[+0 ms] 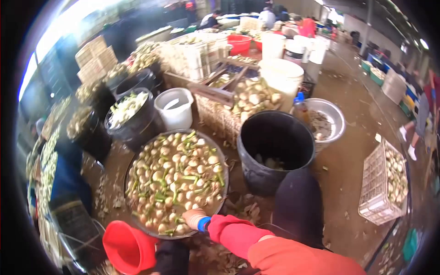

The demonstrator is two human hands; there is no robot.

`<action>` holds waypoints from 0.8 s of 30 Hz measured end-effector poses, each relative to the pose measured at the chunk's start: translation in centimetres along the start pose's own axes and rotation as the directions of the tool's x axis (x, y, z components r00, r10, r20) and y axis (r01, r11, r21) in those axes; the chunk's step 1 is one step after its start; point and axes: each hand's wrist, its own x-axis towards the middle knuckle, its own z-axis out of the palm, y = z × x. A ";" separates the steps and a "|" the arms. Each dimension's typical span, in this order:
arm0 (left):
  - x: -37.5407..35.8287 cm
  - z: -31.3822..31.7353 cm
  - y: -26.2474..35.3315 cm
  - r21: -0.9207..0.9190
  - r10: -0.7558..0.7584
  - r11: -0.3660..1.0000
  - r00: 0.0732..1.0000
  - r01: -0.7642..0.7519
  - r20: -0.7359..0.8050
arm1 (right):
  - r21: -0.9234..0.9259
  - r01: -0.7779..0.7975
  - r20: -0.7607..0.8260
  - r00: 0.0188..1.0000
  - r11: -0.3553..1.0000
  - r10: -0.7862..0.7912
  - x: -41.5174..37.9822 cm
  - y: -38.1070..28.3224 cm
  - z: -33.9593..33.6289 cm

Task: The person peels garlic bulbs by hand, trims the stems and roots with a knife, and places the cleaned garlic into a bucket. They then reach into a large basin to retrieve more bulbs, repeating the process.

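Observation:
My right hand (193,218), with a blue band at the wrist and a red sleeve, reaches over the near rim of a wide round basin (129,211). Its fingers point down among pale round bulbs (166,176), several with short green stalks, that fill the basin. The fingertips are hidden, so I cannot make out whether they grip anything. Beside the basin stands a deep black bucket (256,169) with a few pale pieces at its bottom. On the left, a red bucket (133,245) tilts toward the basin's near side. My left hand does not show.
A white bucket (176,114) and a black tub of pale green stalks (137,130) stand behind the basin. Crates of bulbs (220,107) are farther back. A metal bowl (337,121) and a crate (373,192) are at right. Peelings litter the wet floor. People are in the background.

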 end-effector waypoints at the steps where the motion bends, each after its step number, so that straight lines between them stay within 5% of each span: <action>1: 0.2 2.2 0.8 -0.155 -0.024 0.988 1.000 0.026 0.013 | 0.024 -0.012 -0.027 1.000 1.000 0.013 0.2 -0.1 -0.8; 3: 0.5 5.9 0.4 -0.333 -0.013 0.943 0.998 0.033 0.063 | 0.094 0.029 0.005 1.000 0.995 -0.030 -4.4 -0.9 -6.3; 4: 1.0 9.0 0.6 -0.481 -0.103 0.866 0.990 0.134 0.091 | 0.092 -0.064 -0.078 0.994 0.994 0.072 -1.8 0.0 -5.4; 7: 2.1 13.3 0.4 -0.624 -0.214 0.757 0.976 0.196 0.047 | -0.006 0.232 -0.146 0.962 0.973 -0.231 -8.5 1.0 -9.7; 11: 3.0 18.0 -4.0 -0.734 -0.210 0.638 0.970 0.234 0.127 | -0.057 0.203 -0.085 0.975 0.978 -0.207 -17.2 2.1 -13.5; 13: 2.6 18.9 -2.0 -0.749 -0.226 0.601 0.958 0.280 0.176 | 0.152 0.458 -0.168 0.885 0.876 -0.433 -19.3 3.6 -13.2; 16: 1.9 20.5 -3.6 -0.869 -0.039 0.320 0.922 0.377 0.386 | 0.379 0.537 -0.468 0.814 0.753 -0.345 -21.8 6.2 -12.0; 17: 1.6 20.2 -2.7 -0.837 -0.114 0.338 0.901 0.431 0.418 | 0.507 0.496 -0.481 0.841 0.705 -0.246 -22.5 6.4 -11.9; 18: 1.1 20.3 -2.2 -0.827 -0.167 0.364 0.904 0.428 0.394 | 0.825 0.290 -0.294 0.953 0.484 -0.069 -24.3 5.8 -12.4; 20: 0.5 21.2 -2.8 -0.863 -0.215 0.301 0.911 0.405 0.352 | 0.840 0.449 -0.450 0.890 0.304 -0.069 -22.5 6.7 -7.9; 22: 0.1 21.7 -2.2 -0.801 -0.308 0.421 0.898 0.425 0.315 | 0.946 0.301 -0.302 0.953 0.120 -0.006 -22.7 6.3 -4.9; 24: -0.8 22.1 -2.5 -0.721 -0.234 0.606 0.941 0.337 0.244 | 0.955 0.283 -0.286 0.958 0.086 0.020 -22.5 6.0 -3.6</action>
